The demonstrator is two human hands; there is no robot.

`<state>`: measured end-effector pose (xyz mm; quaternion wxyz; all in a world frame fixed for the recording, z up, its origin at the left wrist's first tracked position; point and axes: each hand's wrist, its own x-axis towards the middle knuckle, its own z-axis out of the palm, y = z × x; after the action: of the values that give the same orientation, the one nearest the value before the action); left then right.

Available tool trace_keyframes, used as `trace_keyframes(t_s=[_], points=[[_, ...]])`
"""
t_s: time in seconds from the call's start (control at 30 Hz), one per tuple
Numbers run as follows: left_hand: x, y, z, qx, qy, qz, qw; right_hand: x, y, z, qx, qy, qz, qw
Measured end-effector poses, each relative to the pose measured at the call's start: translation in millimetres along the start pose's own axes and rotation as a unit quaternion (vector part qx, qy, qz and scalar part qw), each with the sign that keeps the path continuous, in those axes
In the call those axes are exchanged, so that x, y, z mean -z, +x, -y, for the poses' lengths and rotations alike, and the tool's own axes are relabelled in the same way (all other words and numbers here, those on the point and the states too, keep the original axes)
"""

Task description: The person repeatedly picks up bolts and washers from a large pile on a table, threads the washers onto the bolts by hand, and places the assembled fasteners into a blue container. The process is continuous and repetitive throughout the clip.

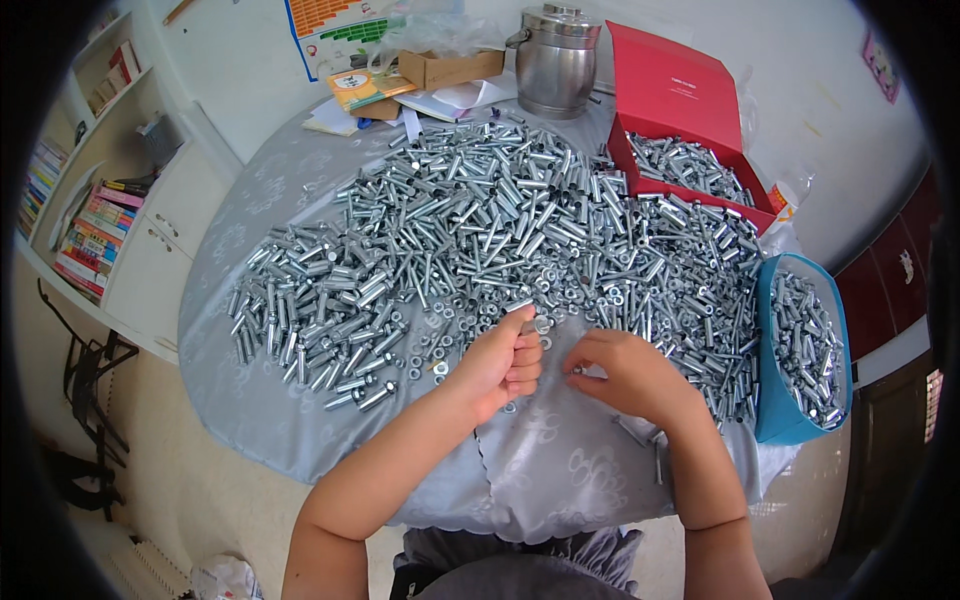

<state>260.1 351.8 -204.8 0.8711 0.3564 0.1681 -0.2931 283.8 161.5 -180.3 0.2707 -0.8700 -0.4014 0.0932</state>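
Note:
My left hand (pixel 498 368) is closed in a fist around a metal bolt (pixel 542 325), whose rounded end sticks out beside the thumb. To its right, my right hand (pixel 632 372) has its fingers curled toward the thumb. A tiny shiny piece seems to sit at those fingertips, too small to name. Beyond both hands spreads a big heap of silvery sleeve bolts (pixel 480 205). Loose nuts and washers (pixel 572 294) lie along the heap's near side, just past my fingers. A few thin bolts (pixel 657 460) rest below my right wrist.
A blue bin (pixel 768 385) full of bolts stands at the right edge. Behind it is an open red box (pixel 690 198) with more bolts. A steel lidded pot (pixel 556 70), a cardboard box (pixel 450 70) and papers occupy the back. A grey cloth (pixel 290 425) covers the round table.

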Motion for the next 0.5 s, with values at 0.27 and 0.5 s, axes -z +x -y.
trace_keyframes(t_s=[0.27, 0.5], points=[[-2, 0, 6, -0.002, 0.079, -0.009, 0.997, 14, 2, 7, 0.029, 0.216, -0.198, 0.956], [-9, -5, 11, -0.015, 0.105, -0.006, 0.994, 12, 1, 17, 0.084, 0.192, -0.189, 0.959]])
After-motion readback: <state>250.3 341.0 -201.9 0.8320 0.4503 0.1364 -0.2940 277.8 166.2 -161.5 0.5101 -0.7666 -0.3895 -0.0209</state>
